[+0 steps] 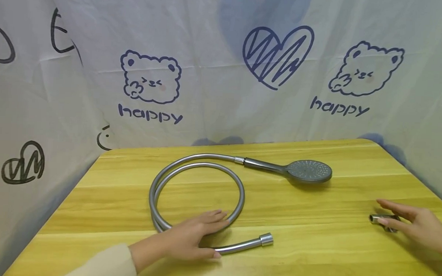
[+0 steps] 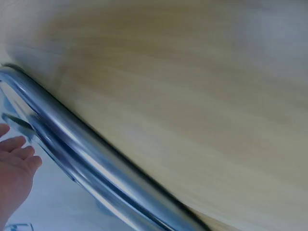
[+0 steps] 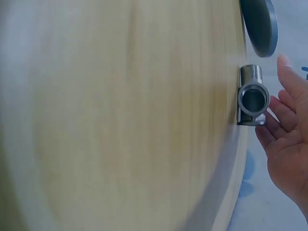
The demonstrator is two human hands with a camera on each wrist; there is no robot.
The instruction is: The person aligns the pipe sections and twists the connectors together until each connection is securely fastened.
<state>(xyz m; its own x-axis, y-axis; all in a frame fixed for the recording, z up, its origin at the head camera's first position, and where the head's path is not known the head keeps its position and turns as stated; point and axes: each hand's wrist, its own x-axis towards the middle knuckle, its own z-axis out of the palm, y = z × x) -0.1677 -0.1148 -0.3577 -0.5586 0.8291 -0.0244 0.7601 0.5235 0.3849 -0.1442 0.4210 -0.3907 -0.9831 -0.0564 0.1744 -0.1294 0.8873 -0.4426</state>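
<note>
A grey shower hose (image 1: 242, 194) lies looped on the table, ending in a silver connector (image 1: 266, 239). Its other end joins a handheld shower head (image 1: 309, 170), face up at the back. My left hand (image 1: 193, 236) is over the near part of the loop with fingers extended; whether it touches the hose cannot be told. At the right, my right hand (image 1: 420, 226) is beside a small chrome pipe fitting (image 3: 251, 74), thumb in front of it in the head view. The right wrist view shows those fingers loosely spread beside the fitting, not curled round it.
The yellow wood-grain table (image 1: 312, 255) has rounded back corners. White cloth (image 1: 211, 93) with drawn bears and hearts hangs behind it and along both sides.
</note>
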